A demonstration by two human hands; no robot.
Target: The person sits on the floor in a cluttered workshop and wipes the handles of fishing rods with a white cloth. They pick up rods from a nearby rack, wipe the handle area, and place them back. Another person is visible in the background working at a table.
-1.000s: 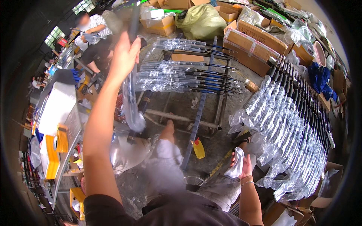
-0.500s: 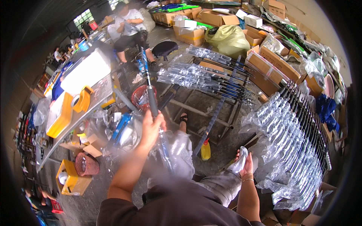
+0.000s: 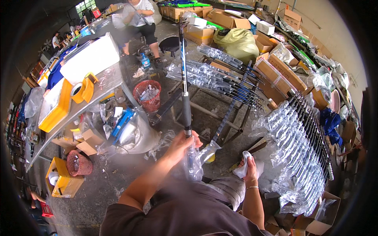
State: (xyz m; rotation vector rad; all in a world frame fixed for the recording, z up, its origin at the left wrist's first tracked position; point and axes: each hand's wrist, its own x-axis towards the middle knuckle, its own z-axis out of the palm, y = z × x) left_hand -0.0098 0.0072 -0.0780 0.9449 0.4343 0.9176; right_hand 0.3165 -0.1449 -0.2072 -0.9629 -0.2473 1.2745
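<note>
Rod (image 3: pixel 186 112) front and centre, standing up the middle of the view, its slim end pointing away from the body past the rack (image 3: pixel 220 118) with its wrapped rods (image 3: pixel 212 76). Left hand (image 3: pixel 184 146) has it, fingers curled round just below the dark grip, clear plastic (image 3: pixel 194 171) hanging loose beneath. Right hand (image 3: pixel 251 168), well apart by the leg, clutches a white cloth (image 3: pixel 241 171). And here's the risk: one hand alone carries that long shaft, so a slick wrap under the fingers could let it twist or slide. The thin end looks exposed; a careless swing could knock it on the rack or the rods there, though depth is hard to judge. That baggy plastic might snag or tear too, and the row of sleeved rods (image 3: pixel 295 153) on the right looks easy to catch with an elbow.

Now, what's out of sight? The rod's lower end blurs into plastic against the dark shirt (image 3: pixel 177 208). Cloth covers part of the right fingers, a yellow bottle (image 3: pixel 211 158) mostly hides behind plastic, and the seated co-worker (image 3: pixel 141 17) is cut off at the top.
</note>
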